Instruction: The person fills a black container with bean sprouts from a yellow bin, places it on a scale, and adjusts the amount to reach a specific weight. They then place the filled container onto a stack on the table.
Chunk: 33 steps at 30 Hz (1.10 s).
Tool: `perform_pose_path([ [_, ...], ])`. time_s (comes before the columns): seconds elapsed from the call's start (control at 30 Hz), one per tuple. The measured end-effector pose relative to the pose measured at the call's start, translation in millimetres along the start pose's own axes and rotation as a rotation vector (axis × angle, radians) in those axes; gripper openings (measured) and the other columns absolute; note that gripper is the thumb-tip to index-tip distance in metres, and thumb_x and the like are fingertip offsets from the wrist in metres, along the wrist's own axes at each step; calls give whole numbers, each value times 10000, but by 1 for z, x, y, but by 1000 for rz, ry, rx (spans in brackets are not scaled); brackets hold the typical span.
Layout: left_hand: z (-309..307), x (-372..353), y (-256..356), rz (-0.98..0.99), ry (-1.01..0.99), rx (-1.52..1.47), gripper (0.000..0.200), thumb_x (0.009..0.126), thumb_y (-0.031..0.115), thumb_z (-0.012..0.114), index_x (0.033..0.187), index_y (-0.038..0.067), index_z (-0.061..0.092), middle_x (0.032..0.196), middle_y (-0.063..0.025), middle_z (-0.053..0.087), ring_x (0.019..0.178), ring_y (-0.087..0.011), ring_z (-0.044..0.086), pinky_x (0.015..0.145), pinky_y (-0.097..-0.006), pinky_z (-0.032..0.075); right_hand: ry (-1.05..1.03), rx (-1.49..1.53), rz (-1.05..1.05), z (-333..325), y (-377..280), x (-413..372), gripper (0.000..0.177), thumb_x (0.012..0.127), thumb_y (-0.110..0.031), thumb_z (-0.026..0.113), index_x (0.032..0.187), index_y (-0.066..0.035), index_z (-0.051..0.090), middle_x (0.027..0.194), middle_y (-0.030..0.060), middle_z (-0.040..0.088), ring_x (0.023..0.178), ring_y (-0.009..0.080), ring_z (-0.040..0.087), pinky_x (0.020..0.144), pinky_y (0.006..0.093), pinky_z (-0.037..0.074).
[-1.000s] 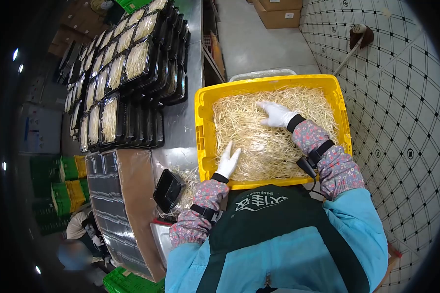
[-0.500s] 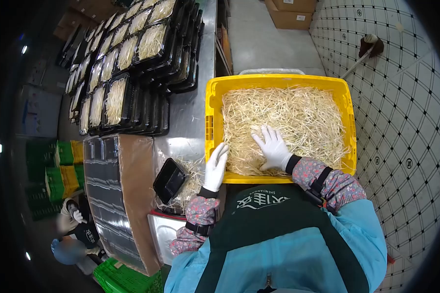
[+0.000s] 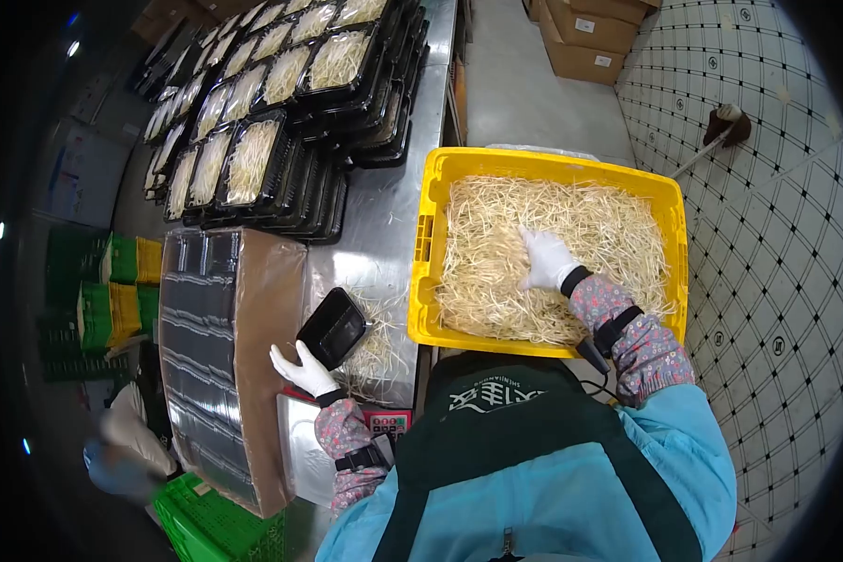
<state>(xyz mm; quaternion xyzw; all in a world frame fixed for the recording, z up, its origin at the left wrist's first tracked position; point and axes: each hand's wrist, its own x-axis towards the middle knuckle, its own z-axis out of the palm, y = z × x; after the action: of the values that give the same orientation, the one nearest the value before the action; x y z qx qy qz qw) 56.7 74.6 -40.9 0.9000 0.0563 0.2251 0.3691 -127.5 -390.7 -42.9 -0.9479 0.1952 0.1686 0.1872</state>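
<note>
My right hand [image 3: 547, 259], in a white glove, is sunk into the pale bean sprouts [image 3: 609, 229] in the yellow crate [image 3: 681, 211]. Its fingertips are hidden among the sprouts, so their closure cannot be made out. Over on the left, my left hand [image 3: 306, 371], also gloved, is at the lower left edge of an empty black tray [image 3: 332, 328], with thumb and fingers apart. That tray lies tilted beside loose sprouts [image 3: 377, 351] on the metal table [image 3: 384, 211]. A scale with a red keypad [image 3: 389, 423] sits just below.
Stacked black trays filled with sprouts [image 3: 253, 161] stand at the upper left. A cardboard box [image 3: 267, 365] of black trays is left of my left hand. Green crates [image 3: 217, 520] are at the lower left, near another person [image 3: 140, 412]. Brown cartons [image 3: 581, 47] stand beyond the table.
My left hand has moved from the crate's left edge to the empty black tray. My right hand has pushed deeper into the sprouts. The view has shifted slightly.
</note>
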Motion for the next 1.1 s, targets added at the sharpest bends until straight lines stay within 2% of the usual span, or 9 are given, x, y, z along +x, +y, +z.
perform_pose_path([
  [0.07,3,-12,-27,-178,28,-75,637,924,200,668,1429,-72,392,1470,-257,416,1354,-354,409,1158,-435,299,203,-75,-112,17,-10,-25,1077,558,-383,864,1432,16,378,1076,182,601,1054,337,588,923,398,483],
  [0.23,14,-42,-27,-604,61,-570,741,912,180,682,1484,-75,287,1500,-224,392,1319,-291,459,1114,-371,364,95,10,-221,14,8,-31,1258,508,-524,898,1479,9,301,1185,228,573,1134,366,556,981,423,455],
  [0.37,40,-46,-73,-803,111,-717,515,856,199,716,1277,-64,578,1206,-134,647,1022,-253,620,886,-374,500,30,-40,-280,-5,21,-26,1402,470,-618,895,1515,11,204,1456,324,365,1376,428,368,1128,462,326],
  [0.4,37,-46,-47,-998,156,-623,464,834,248,729,1178,-47,635,1110,-108,669,939,-244,626,811,-383,512,11,-86,-256,-6,14,-28,1404,470,-613,898,1518,6,198,1463,325,356,1383,430,356,1133,467,318],
  [0.47,43,-48,-52,-1025,183,-645,441,817,276,735,1124,-28,647,1085,-108,658,916,-241,622,757,-387,511,-26,-186,-215,-6,-3,-32,1409,468,-602,903,1523,-4,186,1475,327,340,1398,435,333,1143,478,301],
  [0.5,41,-46,-48,-1084,266,-614,432,827,254,720,1135,-38,639,1104,-115,651,906,-250,624,746,-390,514,26,-186,-223,-2,-6,-32,1312,495,-536,910,1502,-17,249,1414,319,430,1334,421,431,1085,460,388],
  [0.67,5,-64,13,-618,478,-669,467,896,230,636,1228,-91,570,1200,-198,622,1017,-279,620,897,-396,500,15,34,-243,-5,16,-9,1063,569,-392,870,1437,-24,378,1156,233,646,1104,378,617,887,430,524],
  [1.0,-33,-104,65,-559,297,-1012,368,936,225,590,1195,-37,587,1167,-133,620,1017,-238,604,911,-382,492,32,-157,-263,6,6,-15,1339,472,-540,919,1511,-24,250,1257,256,568,1197,363,560,975,464,459],
  [1.1,-38,-117,106,-532,233,-961,398,943,225,584,1252,-23,559,1188,-115,608,1063,-224,589,956,-365,465,34,-12,-269,5,14,-4,1055,561,-395,869,1431,-26,402,1159,230,641,1092,333,631,898,410,519],
])
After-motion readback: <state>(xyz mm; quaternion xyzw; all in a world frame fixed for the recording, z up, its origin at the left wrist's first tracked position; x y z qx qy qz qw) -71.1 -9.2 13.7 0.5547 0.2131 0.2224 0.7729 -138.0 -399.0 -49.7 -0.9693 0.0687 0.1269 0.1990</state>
